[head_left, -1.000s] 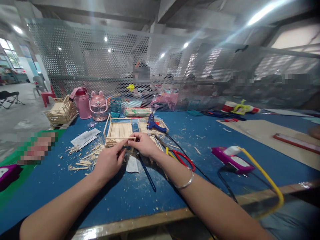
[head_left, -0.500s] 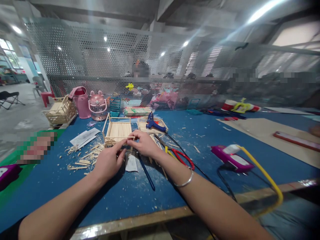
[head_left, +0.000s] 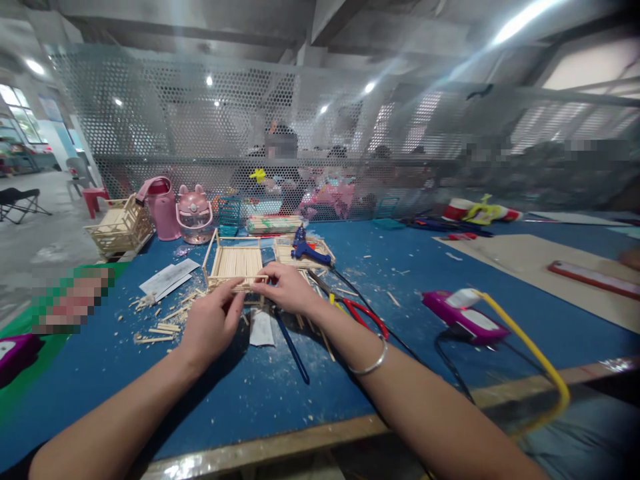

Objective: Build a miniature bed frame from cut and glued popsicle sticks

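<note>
A small bed-like frame of pale wooden sticks (head_left: 237,260) stands on the blue table, with a slatted base and thin rails. My left hand (head_left: 210,327) is at its near left side, thumb and fingers closed on the front rail. Around the right end of that rail, my right hand (head_left: 285,288) pinches the corner. Just below the frame lies a white paper slip (head_left: 262,328), beside a dark blue pen-like rod (head_left: 294,350). Loose sticks and scraps (head_left: 167,329) are scattered left of my left hand. Fingertips partly hide the front rail.
A blue glue gun (head_left: 311,252) rests on another stick panel behind my right hand. Red-handled pliers (head_left: 367,319) lie by my right forearm. Farther right is a purple power strip (head_left: 463,317) with a yellow cable. A pink bottle (head_left: 163,210) and clear jug (head_left: 195,217) stand back left.
My left hand has slid slightly left along the front rail, away from my right hand. My right hand stays at the corner, and the frame has barely moved.
</note>
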The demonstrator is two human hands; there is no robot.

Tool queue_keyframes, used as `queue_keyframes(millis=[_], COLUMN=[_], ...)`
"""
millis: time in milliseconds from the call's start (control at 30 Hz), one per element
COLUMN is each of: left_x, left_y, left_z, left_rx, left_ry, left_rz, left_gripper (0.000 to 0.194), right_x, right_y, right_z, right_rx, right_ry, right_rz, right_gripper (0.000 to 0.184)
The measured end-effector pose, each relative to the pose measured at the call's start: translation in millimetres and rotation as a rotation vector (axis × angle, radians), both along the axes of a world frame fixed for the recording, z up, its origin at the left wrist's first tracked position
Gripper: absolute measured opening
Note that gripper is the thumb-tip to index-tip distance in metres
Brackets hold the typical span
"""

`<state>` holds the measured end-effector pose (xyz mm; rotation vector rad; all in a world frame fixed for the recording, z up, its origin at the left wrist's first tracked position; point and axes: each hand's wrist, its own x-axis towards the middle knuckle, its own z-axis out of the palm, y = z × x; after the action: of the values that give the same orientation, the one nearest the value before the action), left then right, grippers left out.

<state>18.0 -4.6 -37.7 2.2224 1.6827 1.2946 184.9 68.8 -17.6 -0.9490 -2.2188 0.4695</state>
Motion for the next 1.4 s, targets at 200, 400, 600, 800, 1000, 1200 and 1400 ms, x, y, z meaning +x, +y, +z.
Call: queue_keyframes(millis=[200, 400, 600, 800, 1000, 1200, 1400], left_x=[-15, -4, 4, -4, -2, -2, 1], left_y=[10, 39, 47, 41, 40, 42, 46], left_z=[44.0, 75.8, 79.8, 72.4, 71.3, 70.2, 71.2], left_rx=[0.289, -0.252, -0.362, -0.251, -0.271, -0.269, -0.287], left_ry=[0.247, 0.657, 0.583, 0.528, 0.52, 0.509, 0.507], left_rz=[-0.1, -0.267, -0.37, -0.349, -0.346, -0.337, -0.306], left_gripper=[0.035, 0.058, 0.052, 0.049, 0.05, 0.054, 0.056], right_x=[-2, -4, -5, -11, -13, 0, 6], right_y=[0, -1, 0, 1, 0, -1, 3], right_z=[-3.4, -3.6, -3.2, -10.5, -10.2, 1.4, 2.1], right_rx=[-0.013, -0.029, -0.086, -0.27, -0.352, -0.324, -0.205], right_ry=[0.056, 0.081, 0.113, 0.203, 0.259, 0.149, 0.014], right_rz=[-0.019, -0.027, -0.03, -0.045, -0.033, 0.097, 0.032], right_gripper=[0.009, 0.009, 0.013, 0.006, 0.01, 0.02, 0.008])
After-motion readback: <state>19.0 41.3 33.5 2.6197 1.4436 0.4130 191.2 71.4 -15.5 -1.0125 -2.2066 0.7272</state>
